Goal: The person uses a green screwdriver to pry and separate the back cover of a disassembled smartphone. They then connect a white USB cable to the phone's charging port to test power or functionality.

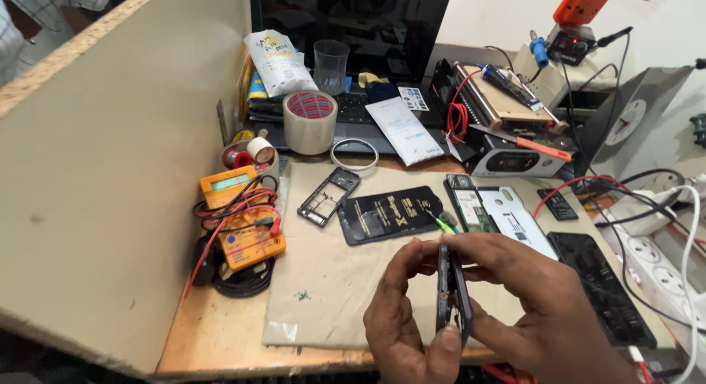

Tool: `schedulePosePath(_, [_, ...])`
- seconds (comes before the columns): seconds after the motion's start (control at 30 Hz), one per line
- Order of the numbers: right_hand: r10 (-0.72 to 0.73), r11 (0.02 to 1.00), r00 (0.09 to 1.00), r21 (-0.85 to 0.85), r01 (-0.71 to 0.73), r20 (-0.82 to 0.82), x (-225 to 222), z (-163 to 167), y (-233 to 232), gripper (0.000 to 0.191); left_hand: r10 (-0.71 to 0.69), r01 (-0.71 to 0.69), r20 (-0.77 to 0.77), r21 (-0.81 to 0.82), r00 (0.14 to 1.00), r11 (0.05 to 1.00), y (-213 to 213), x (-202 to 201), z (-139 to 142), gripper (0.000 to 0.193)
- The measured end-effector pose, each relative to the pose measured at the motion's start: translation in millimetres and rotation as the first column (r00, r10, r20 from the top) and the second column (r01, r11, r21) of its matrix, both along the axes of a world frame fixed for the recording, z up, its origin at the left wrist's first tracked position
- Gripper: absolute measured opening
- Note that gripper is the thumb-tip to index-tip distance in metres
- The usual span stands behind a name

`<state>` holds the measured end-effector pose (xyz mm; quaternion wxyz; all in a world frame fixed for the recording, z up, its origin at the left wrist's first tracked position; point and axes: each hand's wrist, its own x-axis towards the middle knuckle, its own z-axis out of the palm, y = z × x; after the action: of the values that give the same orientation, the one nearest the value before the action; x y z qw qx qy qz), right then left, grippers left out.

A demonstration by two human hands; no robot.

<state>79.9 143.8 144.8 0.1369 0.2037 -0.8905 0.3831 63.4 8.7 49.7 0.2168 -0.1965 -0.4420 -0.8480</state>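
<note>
Both hands grip a dark phone body (450,292), held edge-on above the front of the bench. My left hand (401,321) cups its left side with the thumb at the bottom edge. My right hand (540,303) clamps it from the right, with a green-tipped tool (442,222) poking out above the fingers. Under the hands lies a brown cardboard mat (323,281). On the mat sit a black phone back cover (388,213), a bare phone frame (328,196), a circuit board (466,204), a white cover (518,221) and a black screen panel (599,285).
An orange multimeter (241,216) with red and black leads lies at the left, beside a tall board wall (110,171). A tape roll (309,121), clear cup (331,64) and laptop (360,31) stand behind. Power strip (651,263) and cables crowd the right edge.
</note>
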Motion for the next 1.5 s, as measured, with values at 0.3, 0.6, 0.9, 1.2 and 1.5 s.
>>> schedulePosePath(0.3, [0.025, 0.999, 1.0, 0.021, -0.025, 0.017, -35, -33, 30, 0.059, -0.082, 0.107, 0.224, -0.104, 0.971, 0.989, 21, -38, -57, 0.066])
schedulePosePath(0.6, [0.403, 0.902, 0.828, -0.015, -0.432, 0.391, -79, -74, 100, 0.07, -0.208, 0.202, -0.404, -0.058, 0.891, 0.978, 31, -88, -115, 0.037])
schedulePosePath(0.9, [0.272, 0.836, 0.839, 0.317, -0.449, 0.471, -87, -78, 125, 0.067, -0.126, 0.06, -0.346, -0.195, 0.93, 0.979, 24, -76, -129, 0.015])
schedulePosePath(1.2, [0.396, 0.863, 0.87, 0.204, -0.462, 0.294, -82, -100, 142, 0.038, 0.049, -0.088, -0.1, -0.445, 0.994, 0.891, 33, -52, -100, 0.023])
schedulePosePath(1.5, [0.309, 0.925, 0.832, 0.057, -0.375, 0.46, -67, -94, 120, 0.036, -0.373, 0.284, -0.126, -0.443, 0.919, 0.85, 21, -79, -125, 0.026])
